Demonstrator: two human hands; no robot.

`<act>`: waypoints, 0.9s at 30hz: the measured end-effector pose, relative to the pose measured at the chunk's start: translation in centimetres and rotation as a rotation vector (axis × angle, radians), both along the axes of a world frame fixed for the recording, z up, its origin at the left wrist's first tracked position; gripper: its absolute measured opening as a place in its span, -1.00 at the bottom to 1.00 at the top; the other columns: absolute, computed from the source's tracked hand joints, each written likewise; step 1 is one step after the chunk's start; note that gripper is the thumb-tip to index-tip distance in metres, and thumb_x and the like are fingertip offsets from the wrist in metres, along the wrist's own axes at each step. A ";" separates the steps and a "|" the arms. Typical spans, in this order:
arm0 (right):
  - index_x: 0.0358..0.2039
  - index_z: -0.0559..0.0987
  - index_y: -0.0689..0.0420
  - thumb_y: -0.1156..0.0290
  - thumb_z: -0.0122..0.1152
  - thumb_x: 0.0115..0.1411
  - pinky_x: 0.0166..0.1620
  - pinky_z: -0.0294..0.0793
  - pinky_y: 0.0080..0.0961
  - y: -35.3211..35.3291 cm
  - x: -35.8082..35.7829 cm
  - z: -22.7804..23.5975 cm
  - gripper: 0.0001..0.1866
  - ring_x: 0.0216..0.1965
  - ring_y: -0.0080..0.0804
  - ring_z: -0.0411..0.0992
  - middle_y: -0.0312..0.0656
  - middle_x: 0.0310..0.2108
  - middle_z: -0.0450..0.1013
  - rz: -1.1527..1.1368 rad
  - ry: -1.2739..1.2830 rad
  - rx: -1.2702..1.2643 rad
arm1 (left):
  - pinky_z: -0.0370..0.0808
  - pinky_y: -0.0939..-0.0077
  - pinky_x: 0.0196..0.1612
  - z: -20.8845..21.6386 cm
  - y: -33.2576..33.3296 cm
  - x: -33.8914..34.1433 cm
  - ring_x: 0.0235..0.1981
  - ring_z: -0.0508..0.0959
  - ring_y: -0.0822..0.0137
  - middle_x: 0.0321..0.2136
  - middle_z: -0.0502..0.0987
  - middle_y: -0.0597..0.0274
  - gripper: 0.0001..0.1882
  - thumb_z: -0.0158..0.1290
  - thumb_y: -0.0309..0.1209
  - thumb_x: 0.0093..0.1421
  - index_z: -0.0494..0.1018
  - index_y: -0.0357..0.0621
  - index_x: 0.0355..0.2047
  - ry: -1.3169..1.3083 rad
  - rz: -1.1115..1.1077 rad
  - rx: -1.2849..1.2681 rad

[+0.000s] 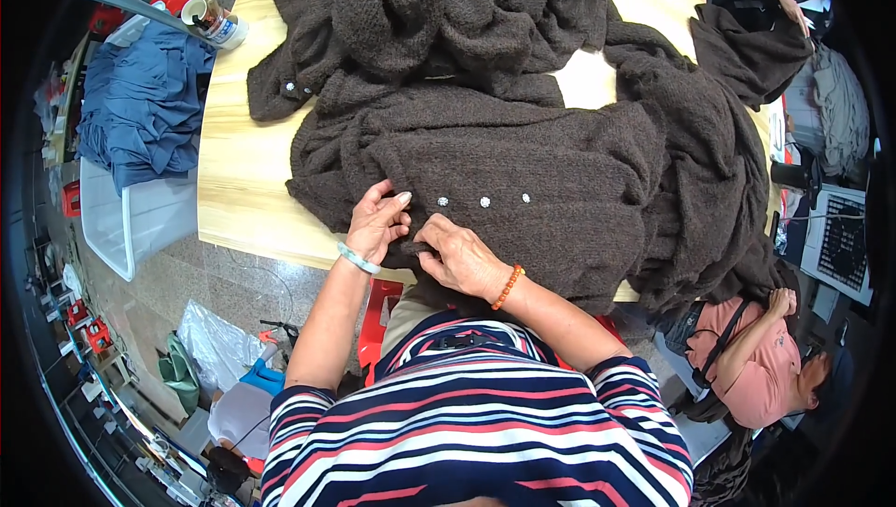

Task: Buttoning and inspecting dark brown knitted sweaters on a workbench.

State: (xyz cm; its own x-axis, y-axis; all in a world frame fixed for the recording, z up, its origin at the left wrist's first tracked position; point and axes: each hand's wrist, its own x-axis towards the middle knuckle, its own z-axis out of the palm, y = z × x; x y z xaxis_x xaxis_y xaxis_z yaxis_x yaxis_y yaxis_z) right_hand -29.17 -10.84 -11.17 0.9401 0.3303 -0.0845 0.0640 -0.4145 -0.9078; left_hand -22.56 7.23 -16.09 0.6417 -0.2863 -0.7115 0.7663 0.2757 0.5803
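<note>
A dark brown knitted cardigan (569, 157) lies across the table in front of me, with several sparkling round buttons (485, 202) in a row near its front. At its left front edge is my left hand (378, 222), a pale bangle on the wrist. Its fingers are curled in toward the thumb; whatever they may hold is too small to make out. Just to the right, my right hand (459, 257), with an orange bead bracelet, is closed on a fold of the cardigan's edge. The two hands are close together but apart.
More brown knitwear (392, 12) is heaped at the table's far side. A cup (215, 23) stands at the far left edge of the wooden table (233, 152). Left of it, a white bin (126, 227) holds blue cloth (145, 105). A person in pink (756, 358) works at the right.
</note>
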 end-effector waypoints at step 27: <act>-0.17 0.49 0.27 0.57 0.16 0.04 -0.16 0.49 -0.23 1.1 0.0 0.4 -0.71 -0.23 -0.01 0.45 0.00 -0.30 0.40 -0.224 -0.153 -0.062 | 0.23 0.71 -0.40 2.6 0.8 -2.5 -0.49 0.30 0.63 -0.53 0.35 0.47 -0.86 0.09 -0.52 0.23 0.50 -0.22 -0.49 -0.398 -0.225 0.137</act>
State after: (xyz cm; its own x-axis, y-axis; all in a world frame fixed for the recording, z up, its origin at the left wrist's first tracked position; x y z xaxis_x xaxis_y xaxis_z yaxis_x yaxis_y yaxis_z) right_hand -29.16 -9.71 -10.77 0.9925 0.1116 0.0502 0.0988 -0.4881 -0.8672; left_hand -25.01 8.02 -13.50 0.8049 -0.3706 -0.4635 0.5088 0.0289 0.8604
